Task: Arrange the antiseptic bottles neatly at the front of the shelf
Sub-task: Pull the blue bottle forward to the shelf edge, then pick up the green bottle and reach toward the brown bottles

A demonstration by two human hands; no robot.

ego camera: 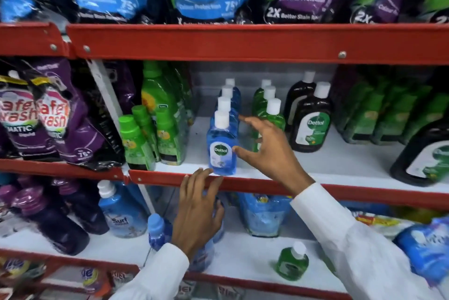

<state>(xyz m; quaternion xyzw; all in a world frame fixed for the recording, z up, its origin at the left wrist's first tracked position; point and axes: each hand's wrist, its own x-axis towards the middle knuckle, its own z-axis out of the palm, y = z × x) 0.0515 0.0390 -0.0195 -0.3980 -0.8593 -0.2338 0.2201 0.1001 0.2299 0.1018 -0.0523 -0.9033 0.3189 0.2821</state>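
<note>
A row of blue Dettol antiseptic bottles runs front to back on the middle shelf, with the front blue bottle (221,146) standing upright at the red shelf lip (340,190). Right of it is a row of green antiseptic bottles (273,115), then two brown Dettol bottles (312,122). My right hand (264,151) is open with fingers spread, its fingertips just beside the front blue bottle's right side, and it partly hides the green row. Resting on the lip below that bottle is my left hand (198,205), fingers loosely spread and holding nothing.
Green-capped bottles (138,139) stand left of the blue row and a large dark bottle (425,156) at the far right. Purple pouches (48,115) fill the left bay. On the lower shelf sit a small green bottle (292,263), blue refill pouches (262,214) and detergent bottles (121,214).
</note>
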